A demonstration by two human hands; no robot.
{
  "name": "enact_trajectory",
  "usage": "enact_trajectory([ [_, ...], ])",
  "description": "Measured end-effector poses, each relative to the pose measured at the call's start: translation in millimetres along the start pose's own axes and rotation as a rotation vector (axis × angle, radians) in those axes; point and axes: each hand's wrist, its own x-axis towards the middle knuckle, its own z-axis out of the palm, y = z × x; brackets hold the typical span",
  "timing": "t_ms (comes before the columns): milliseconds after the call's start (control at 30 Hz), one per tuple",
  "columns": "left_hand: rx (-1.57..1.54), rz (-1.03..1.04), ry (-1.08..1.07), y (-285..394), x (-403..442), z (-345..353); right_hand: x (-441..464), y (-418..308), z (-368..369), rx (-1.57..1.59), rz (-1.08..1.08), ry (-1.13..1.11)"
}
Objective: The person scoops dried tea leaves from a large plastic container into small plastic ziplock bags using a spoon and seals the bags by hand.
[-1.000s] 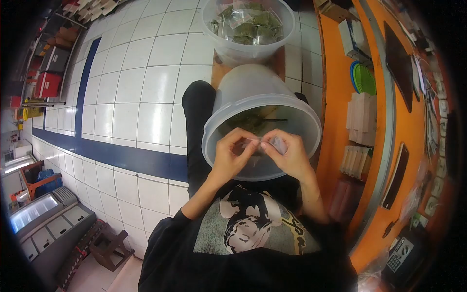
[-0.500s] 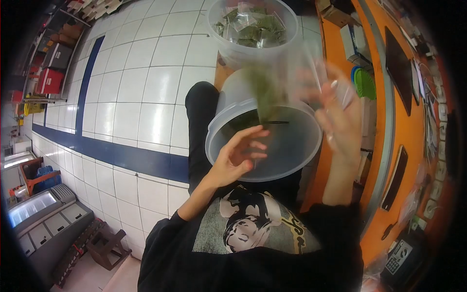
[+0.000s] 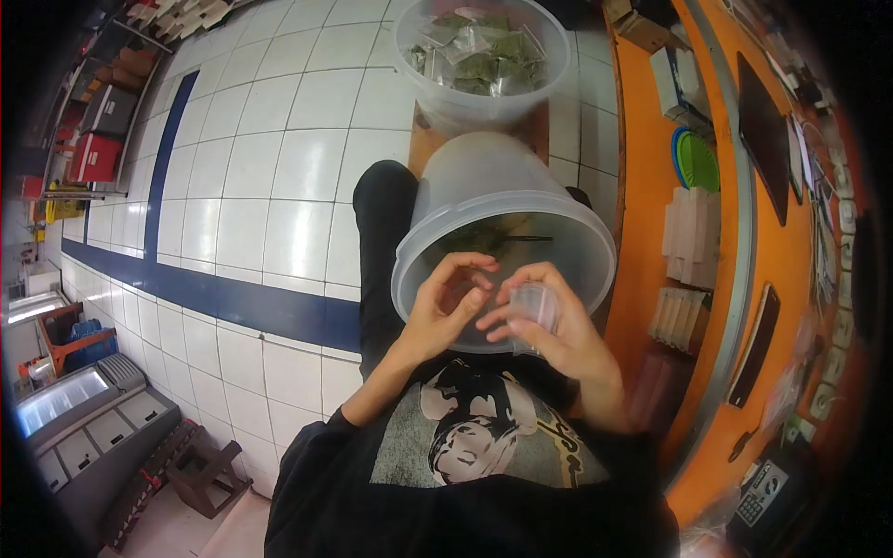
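My left hand (image 3: 448, 305) is over the near rim of a translucent plastic bucket (image 3: 507, 206), its fingers bent and apart with nothing visible in them. Close beside it on the right, my right hand (image 3: 563, 339) holds small clear plastic bags (image 3: 534, 307) against its fingers; how many I cannot tell. The bucket lies tilted, mouth toward me, between my legs. Inside it are some green dried material (image 3: 488, 230) and a thin dark stick-like thing (image 3: 528, 239).
Beyond stands a second translucent bucket (image 3: 484, 102) with several clear packets of green material (image 3: 479, 56). An orange shelf unit (image 3: 642, 158) runs along my right, holding boxes and a green round item (image 3: 698, 158). White floor tiles (image 3: 279, 167) lie left; a dark stool (image 3: 205, 474) stands lower left.
A blurred green packet seen above the tilted bucket is gone from there. My right hand has come down and left, with clear bags, beside my left hand, which has barely moved.
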Motion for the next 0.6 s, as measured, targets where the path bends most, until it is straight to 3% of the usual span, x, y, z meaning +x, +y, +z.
enact_trajectory([
  [200,0.004,-0.002,-0.016,11,-3,14,16,32,-20,-0.438,-0.084,0.219],
  [267,0.161,-0.023,0.016,4,-3,12,18,37,-23,-0.451,-0.086,0.243],
  [433,0.065,-0.080,0.161,-9,-4,7,20,37,-27,-0.494,-0.211,0.362],
  [500,0.022,-0.095,0.177,-9,-4,9,17,37,-32,-0.266,-0.122,0.356],
  [600,-0.068,-0.118,0.220,-10,-3,12,15,36,-38,-0.271,-0.074,0.334],
])
